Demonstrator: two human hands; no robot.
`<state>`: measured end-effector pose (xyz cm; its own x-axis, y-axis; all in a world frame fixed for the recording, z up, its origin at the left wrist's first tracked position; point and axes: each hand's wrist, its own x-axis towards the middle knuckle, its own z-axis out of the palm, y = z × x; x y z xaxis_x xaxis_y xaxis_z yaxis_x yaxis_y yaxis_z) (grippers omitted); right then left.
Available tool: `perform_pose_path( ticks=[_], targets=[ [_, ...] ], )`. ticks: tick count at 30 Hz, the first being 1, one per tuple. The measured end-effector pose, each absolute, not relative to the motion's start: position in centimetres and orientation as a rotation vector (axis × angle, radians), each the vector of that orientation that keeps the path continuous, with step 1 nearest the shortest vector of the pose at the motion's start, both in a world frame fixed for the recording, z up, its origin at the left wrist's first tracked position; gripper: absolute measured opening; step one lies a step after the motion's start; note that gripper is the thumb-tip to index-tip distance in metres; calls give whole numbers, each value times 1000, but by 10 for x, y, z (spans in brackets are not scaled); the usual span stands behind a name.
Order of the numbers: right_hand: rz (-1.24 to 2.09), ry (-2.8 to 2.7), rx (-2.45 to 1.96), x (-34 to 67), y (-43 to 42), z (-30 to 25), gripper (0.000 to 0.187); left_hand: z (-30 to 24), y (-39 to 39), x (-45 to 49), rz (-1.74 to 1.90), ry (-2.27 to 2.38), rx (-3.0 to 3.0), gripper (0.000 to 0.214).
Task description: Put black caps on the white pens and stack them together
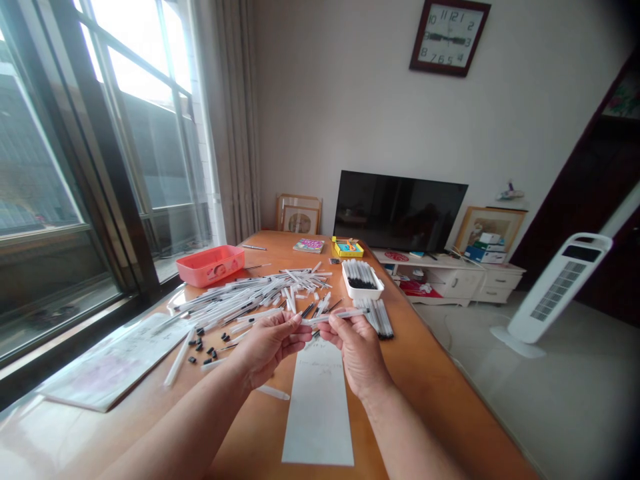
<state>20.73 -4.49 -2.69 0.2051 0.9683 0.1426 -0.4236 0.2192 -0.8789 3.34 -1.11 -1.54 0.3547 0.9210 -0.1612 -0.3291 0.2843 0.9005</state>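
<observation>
Both of my hands are raised over the wooden table (430,380), pinching one clear pen (336,316) that lies across between them. My left hand (270,347) grips its left end with closed fingers. My right hand (357,350) holds the middle with thumb and fingers closed. Just beyond the hands lies a big loose heap of clear pen barrels (250,297). Small black caps (203,347) are scattered to the left. A white strip of paper (319,407) lies on the table under the hands.
A white tray (362,281) holds several pens, with more pens (379,317) lying beside it. A pink basin (210,265) stands at the back left, and a printed sheet (115,363) lies at the left edge. Books and a yellow box (348,248) sit at the far end. A tower fan (555,290) stands on the floor to the right.
</observation>
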Motion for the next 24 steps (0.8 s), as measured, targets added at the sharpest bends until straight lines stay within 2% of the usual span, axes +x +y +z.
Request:
perform_pose_path(
  ticks=[16,24],
  targets=[
    [1194,-784,-778,201,-46,-29,31,-15,-15,36,998,783,989,24],
    [1137,-819,-780,197,-44,-31,24,-16,-18,43,1069,817,927,25]
  ],
)
